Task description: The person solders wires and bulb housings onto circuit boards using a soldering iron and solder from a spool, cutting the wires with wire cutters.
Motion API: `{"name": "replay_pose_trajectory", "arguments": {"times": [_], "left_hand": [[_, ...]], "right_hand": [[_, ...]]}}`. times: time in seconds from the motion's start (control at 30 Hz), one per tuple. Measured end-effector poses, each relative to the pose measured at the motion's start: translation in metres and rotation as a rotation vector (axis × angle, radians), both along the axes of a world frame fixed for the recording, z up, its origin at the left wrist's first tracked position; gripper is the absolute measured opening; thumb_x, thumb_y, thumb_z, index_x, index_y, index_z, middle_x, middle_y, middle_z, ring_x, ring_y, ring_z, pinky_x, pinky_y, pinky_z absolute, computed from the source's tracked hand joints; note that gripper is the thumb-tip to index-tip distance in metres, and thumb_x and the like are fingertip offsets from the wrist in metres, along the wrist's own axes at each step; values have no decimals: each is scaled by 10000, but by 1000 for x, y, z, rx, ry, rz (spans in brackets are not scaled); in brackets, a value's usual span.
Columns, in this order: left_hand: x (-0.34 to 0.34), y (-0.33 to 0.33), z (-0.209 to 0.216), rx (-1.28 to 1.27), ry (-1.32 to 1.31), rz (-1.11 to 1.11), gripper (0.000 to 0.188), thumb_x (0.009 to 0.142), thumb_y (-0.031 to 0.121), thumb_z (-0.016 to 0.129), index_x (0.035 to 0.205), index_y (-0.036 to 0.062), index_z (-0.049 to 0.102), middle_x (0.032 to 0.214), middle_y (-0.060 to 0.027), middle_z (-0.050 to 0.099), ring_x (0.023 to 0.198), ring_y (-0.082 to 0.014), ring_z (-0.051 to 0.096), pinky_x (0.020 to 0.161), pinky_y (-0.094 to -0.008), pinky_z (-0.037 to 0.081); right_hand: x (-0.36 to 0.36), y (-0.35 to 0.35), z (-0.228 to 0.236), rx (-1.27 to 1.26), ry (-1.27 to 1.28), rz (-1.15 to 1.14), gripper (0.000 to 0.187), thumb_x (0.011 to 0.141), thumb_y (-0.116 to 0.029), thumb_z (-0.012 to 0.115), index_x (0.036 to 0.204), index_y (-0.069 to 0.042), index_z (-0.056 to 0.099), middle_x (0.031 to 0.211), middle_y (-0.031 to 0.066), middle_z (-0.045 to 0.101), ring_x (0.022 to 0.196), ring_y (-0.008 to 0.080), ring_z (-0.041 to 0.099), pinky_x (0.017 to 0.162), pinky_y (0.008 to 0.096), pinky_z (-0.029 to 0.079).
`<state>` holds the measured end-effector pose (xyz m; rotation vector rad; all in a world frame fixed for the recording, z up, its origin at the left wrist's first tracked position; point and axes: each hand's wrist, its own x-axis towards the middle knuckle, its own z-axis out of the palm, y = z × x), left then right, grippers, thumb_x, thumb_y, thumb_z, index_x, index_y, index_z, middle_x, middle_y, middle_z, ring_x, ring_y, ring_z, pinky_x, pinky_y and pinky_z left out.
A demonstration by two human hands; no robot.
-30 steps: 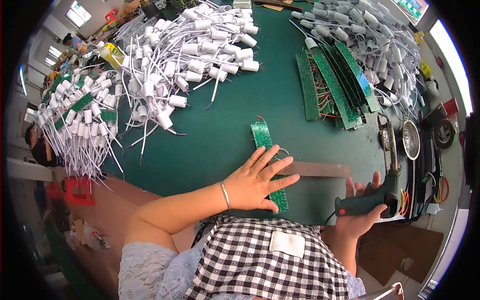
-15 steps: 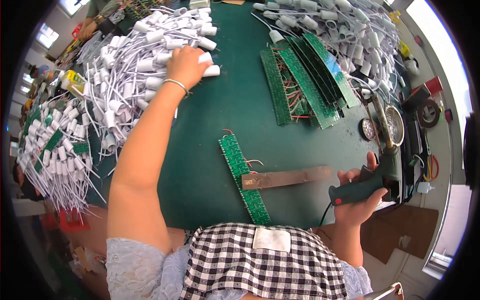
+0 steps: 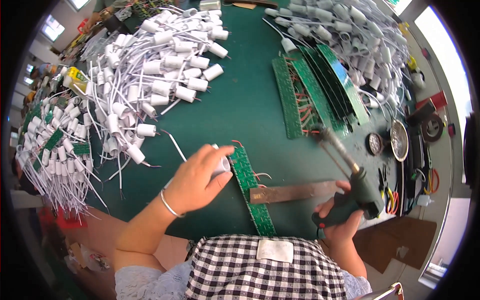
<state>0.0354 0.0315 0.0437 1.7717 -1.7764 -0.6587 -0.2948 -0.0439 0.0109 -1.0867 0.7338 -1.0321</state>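
My left hand point(image 3: 192, 182) grips a white cylindrical socket point(image 3: 223, 167), its hollow end facing right and a white cable trailing behind. The fingertips are close to the upper end of a narrow green circuit board strip point(image 3: 244, 167), with red and white wires at its edges; whether the socket touches it I cannot tell. My right hand point(image 3: 344, 227) is wrapped round the handle of a dark green soldering gun point(image 3: 367, 195), whose metal barrel points up and left. A flat brown metal bar point(image 3: 295, 192) lies across the board strip, reaching toward the right hand.
White sockets with cables point(image 3: 160, 65) are heaped at the left, with more point(image 3: 345, 25) at the far right. Several green boards point(image 3: 315, 85) lean together at the back. A round metal dish point(image 3: 399, 140), a tape roll point(image 3: 431, 127) and pliers point(image 3: 387, 192) lie along the right edge.
My left hand has come back from the socket heap toward me, bringing a socket to the board strip. The soldering gun has swung left, its barrel now tilted toward the board stack.
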Motion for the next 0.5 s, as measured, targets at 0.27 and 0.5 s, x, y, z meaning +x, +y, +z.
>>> {"name": "replay_pose_trajectory", "arguments": {"times": [0.27, 0.5], "left_hand": [[-3, -2, -16, -92, -241, 135, 169, 852, 147, 627, 992, 63, 582, 907, -125, 560, 736, -317, 587, 628, -387, 478], [20, -24, -2, -294, -279, 156, 232, 763, 139, 679, 951, 92, 552, 785, -59, 582, 636, -267, 598, 554, -376, 477]], "right_hand": [[11, -4, 9, 78, 167, 258, 908, 846, -692, 505, 1357, 39, 338, 1334, 163, 436, 610, 196, 593, 598, 385, 541], [13, -17, 14, 85, 152, 281, 905, 841, -662, 552, 1351, 58, 348, 1319, 174, 456, 635, 209, 609, 618, 384, 543]]}}
